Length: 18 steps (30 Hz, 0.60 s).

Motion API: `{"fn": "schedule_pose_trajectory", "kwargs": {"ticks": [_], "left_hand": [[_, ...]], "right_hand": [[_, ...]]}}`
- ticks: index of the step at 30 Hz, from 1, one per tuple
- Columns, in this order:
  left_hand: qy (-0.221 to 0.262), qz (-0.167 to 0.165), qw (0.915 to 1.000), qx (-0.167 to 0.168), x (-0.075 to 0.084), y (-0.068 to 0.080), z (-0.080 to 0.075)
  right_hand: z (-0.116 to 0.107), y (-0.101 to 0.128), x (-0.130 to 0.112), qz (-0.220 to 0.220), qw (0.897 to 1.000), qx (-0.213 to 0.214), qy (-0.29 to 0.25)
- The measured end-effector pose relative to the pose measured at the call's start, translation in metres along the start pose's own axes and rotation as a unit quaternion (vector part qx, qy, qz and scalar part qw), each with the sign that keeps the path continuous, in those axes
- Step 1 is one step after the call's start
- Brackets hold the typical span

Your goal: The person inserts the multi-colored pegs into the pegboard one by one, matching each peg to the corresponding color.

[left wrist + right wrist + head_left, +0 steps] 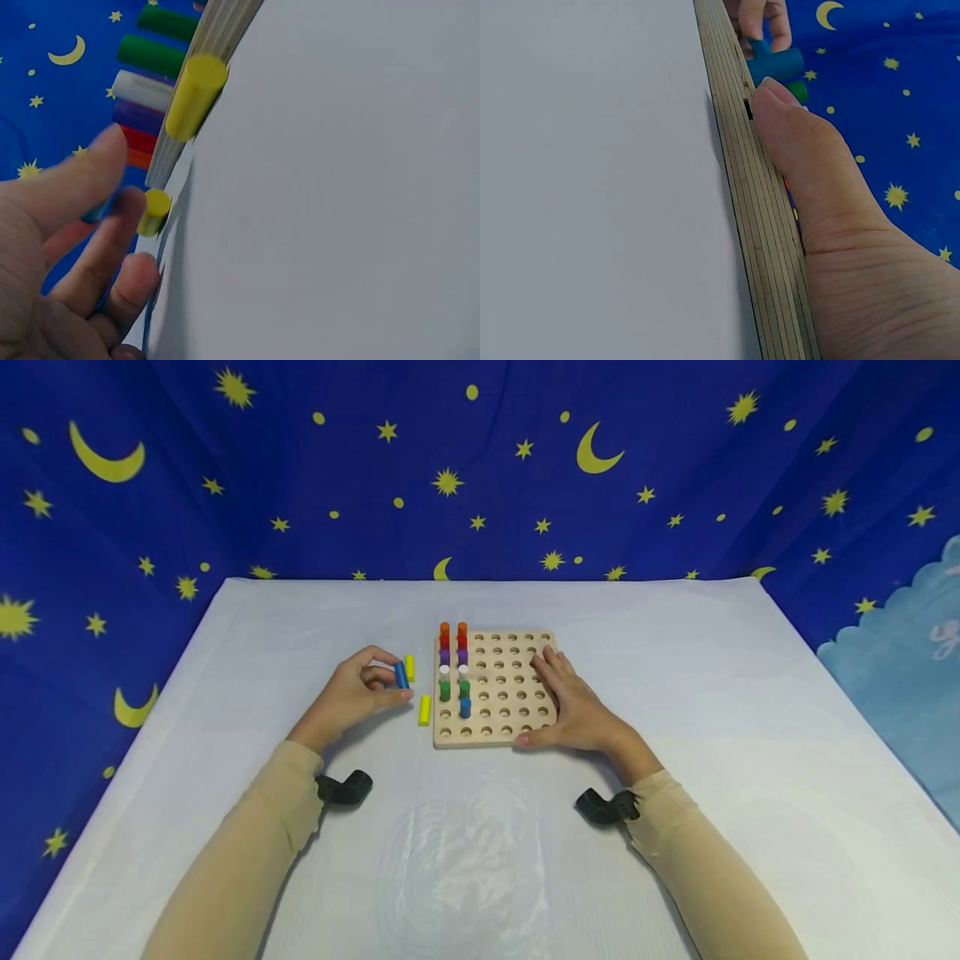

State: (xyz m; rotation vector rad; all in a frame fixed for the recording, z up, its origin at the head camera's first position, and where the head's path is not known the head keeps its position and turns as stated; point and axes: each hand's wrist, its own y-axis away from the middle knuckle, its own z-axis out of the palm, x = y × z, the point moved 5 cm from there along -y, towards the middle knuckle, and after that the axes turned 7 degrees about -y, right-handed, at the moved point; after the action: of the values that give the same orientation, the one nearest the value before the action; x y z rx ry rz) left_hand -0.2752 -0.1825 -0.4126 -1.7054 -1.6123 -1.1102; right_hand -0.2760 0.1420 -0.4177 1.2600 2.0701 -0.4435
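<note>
A wooden pegboard (517,727) lies mid-table with two columns of coloured pegs (453,672) standing along its left side. My left hand (356,693) hovers left of the board and pinches a blue peg (401,675) between thumb and fingers. Two yellow pegs lie loose on the cloth, one (409,667) by my fingertips, the other (424,710) next to the board's left edge; both show in the left wrist view (195,97) (154,211). My right hand (573,702) rests flat on the board's right part, thumb along the front edge (769,247).
A white cloth (480,843) covers the table. Blue fabric with yellow stars and moons (480,468) hangs behind and on both sides. Black wrist camera mounts (345,787) (603,806) sit on my forearms.
</note>
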Motion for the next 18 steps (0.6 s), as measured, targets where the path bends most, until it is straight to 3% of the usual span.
{"fn": "schedule_pose_trajectory", "kwargs": {"ticks": [4,11,18], "left_hand": [[0.037,-0.003,0.9993,0.012,-0.0007,0.0039,0.0022],[0.054,0.001,0.9979,0.036,-0.0039,0.0034,0.0016],[0.059,0.002,0.9982,0.009,-0.0002,0.0031,0.0059]], "right_hand": [[0.0001,0.0001,0.0001,0.001,1.000,0.000,0.000],[-0.0001,0.0003,0.0007,0.002,1.000,-0.001,0.002],[-0.0006,-0.0001,0.0003,0.001,1.000,-0.002,0.002]]}}
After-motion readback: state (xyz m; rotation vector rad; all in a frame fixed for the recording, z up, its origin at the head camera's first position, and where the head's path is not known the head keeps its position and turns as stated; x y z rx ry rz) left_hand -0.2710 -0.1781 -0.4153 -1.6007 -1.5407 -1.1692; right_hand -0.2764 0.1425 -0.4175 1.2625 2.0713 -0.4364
